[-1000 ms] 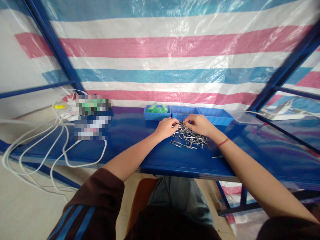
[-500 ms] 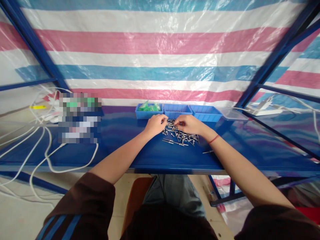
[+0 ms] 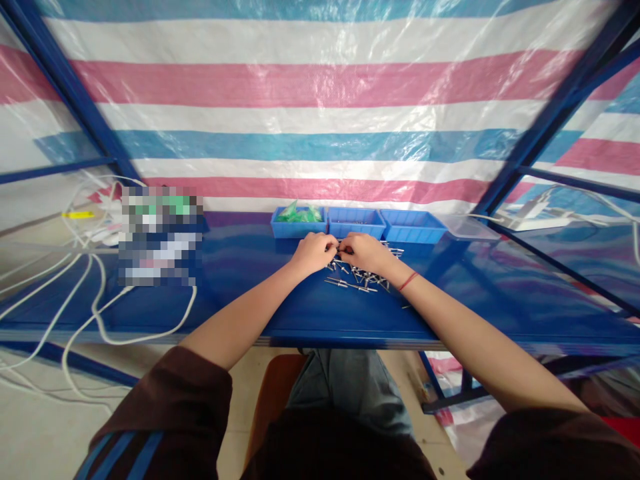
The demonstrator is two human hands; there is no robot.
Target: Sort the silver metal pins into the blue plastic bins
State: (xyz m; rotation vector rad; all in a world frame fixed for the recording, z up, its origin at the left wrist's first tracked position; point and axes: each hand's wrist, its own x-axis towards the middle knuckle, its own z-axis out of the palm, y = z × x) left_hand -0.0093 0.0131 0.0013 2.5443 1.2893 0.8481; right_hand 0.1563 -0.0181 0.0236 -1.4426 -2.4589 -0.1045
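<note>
A loose heap of silver pop rivets (image 3: 367, 275) lies on the blue table (image 3: 320, 313). Over the heap's left side my left hand (image 3: 316, 252) is closed, thumb and fingertips pinched together. My right hand (image 3: 367, 253) hovers over the heap with its fingers also pinched, and its fingertips meet those of the left hand. What either hand pinches is too small and too covered to make out. Part of the heap is hidden beneath the right hand. A few rivets lie apart from the others, toward the table's front edge.
Behind the hands stand three blue bins in a row: the left bin (image 3: 299, 231) holds green plastic, the middle bin (image 3: 355, 231) small metal pieces, beside the right bin (image 3: 414, 231). A clear lid (image 3: 470, 228) lies farther right. White cables (image 3: 95, 300) trail at left.
My right hand has moved left and slightly down until its fingertips meet my left hand's. The left hand has shifted only slightly. Rivets at the heap's right side are now uncovered.
</note>
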